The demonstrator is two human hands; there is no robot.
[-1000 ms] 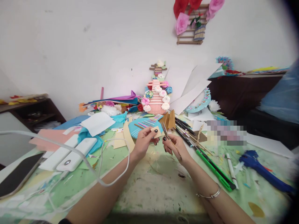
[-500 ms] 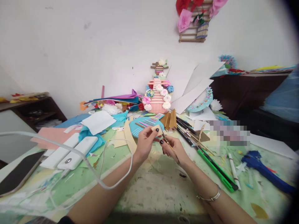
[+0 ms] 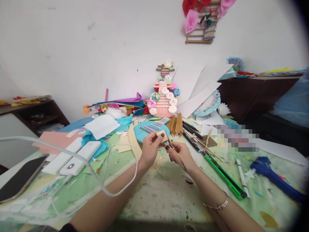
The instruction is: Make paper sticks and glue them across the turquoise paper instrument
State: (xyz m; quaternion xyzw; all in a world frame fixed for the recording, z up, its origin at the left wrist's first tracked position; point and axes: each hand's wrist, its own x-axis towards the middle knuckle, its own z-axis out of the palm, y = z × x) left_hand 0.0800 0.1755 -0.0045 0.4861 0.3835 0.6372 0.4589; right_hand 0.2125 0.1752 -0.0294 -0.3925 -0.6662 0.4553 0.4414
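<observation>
My left hand (image 3: 150,150) pinches a small cream piece of paper (image 3: 164,136) between thumb and fingers. Slim metal scissors (image 3: 178,155) are in my right hand (image 3: 183,153), their blades at the right edge of that paper. Both hands are raised over the front middle of the table, close together. Just behind them lies a blue paper shape (image 3: 139,133) with white lines and coloured strips, partly hidden by my left hand. Beyond it stands a pink lute-shaped craft (image 3: 162,104) trimmed with paper flowers.
Brown folded paper (image 3: 178,124), pens and a green utility knife (image 3: 225,177) lie to the right, with a blue glue gun (image 3: 272,175) farther out. A white cable (image 3: 96,180) loops over my left forearm. White power banks (image 3: 80,158) and a phone (image 3: 20,178) are on the left.
Almost nothing differs. The view has shifted very slightly, and both hands keep their grip on the paper and the scissors.
</observation>
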